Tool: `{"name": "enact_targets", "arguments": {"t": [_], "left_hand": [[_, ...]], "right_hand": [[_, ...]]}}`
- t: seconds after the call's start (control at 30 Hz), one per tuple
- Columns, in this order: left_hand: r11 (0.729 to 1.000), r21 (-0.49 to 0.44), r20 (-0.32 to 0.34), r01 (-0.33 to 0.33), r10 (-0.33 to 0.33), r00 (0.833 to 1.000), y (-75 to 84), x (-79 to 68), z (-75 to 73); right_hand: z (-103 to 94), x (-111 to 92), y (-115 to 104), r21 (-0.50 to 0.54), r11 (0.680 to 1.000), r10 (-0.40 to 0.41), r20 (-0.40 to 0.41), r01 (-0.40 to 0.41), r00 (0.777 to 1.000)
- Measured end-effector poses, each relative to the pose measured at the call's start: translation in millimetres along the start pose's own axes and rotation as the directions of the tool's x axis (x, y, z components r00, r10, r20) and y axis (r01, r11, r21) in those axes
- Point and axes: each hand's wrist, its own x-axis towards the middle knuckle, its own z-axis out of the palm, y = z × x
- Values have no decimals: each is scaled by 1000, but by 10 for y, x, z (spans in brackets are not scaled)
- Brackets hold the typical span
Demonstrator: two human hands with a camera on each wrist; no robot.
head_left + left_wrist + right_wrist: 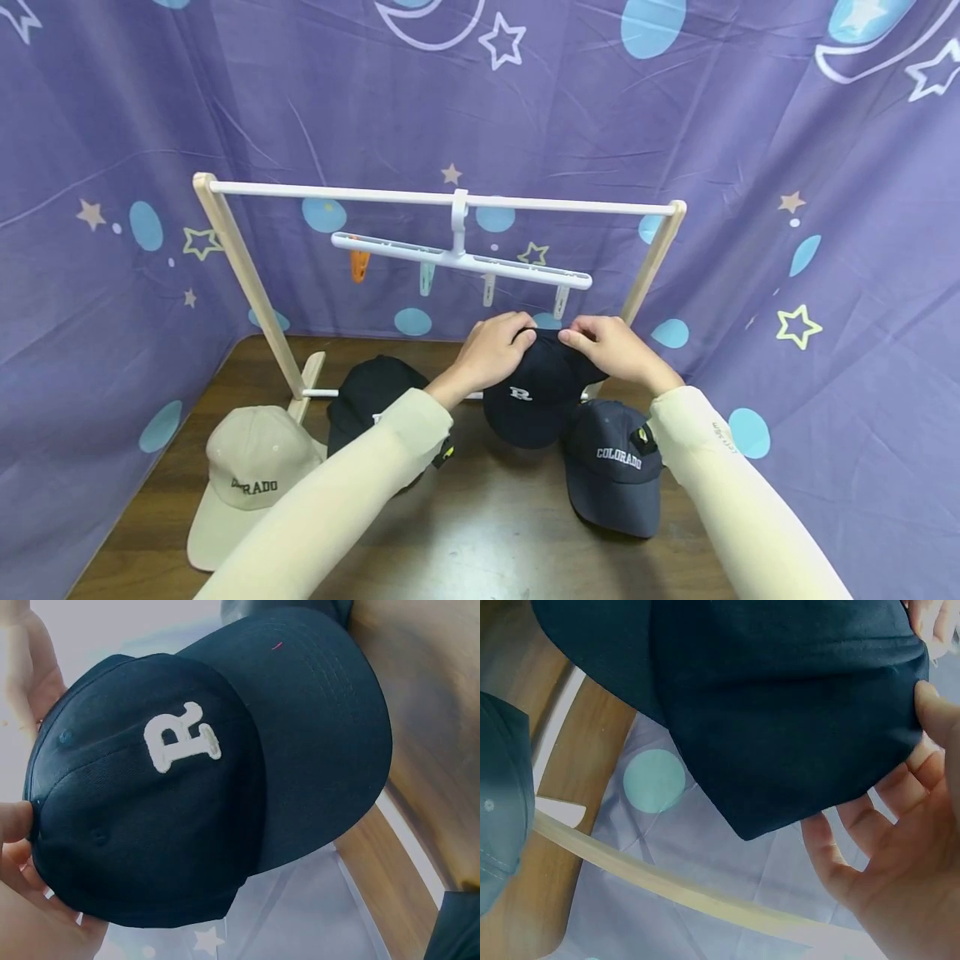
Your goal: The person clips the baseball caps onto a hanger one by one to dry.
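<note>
A black baseball cap with a white letter R hangs in the air, brim down, below the right half of a white clip hanger. My left hand pinches the crown's upper edge on one side, thumb in front. On the other side my right hand pinches the same edge, its fingers behind the fabric. In the left wrist view the cap shows its R and full brim. Two white clips hang just above the hands, apart from the cap. An orange clip and a mint clip hang farther left.
The hanger hooks over the white rail of a wooden-legged rack. On the brown table lie a beige cap and another black cap at left, and a navy COLORADO cap at right. A purple curtain surrounds the table.
</note>
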Motion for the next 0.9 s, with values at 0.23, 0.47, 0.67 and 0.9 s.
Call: {"name": "enact_targets", "arguments": {"t": [0.23, 0.47, 0.67, 0.9], "left_hand": [[999, -30, 16, 23, -22, 1000, -3, 14, -60], [999, -47, 44, -8, 10, 999, 13, 21, -81], [998, -56, 54, -8, 11, 998, -1, 35, -61], [998, -61, 56, -9, 12, 998, -41, 42, -42]], "right_hand": [[-188, 21, -8, 66, 993, 104, -20, -102, 994], [-395, 102, -93, 39, 993, 110, -26, -109, 994], [-515, 234, -183, 4, 994, 110, -31, -110, 993], [-558, 365, -285, -73, 991, 109, -23, -110, 994]]}}
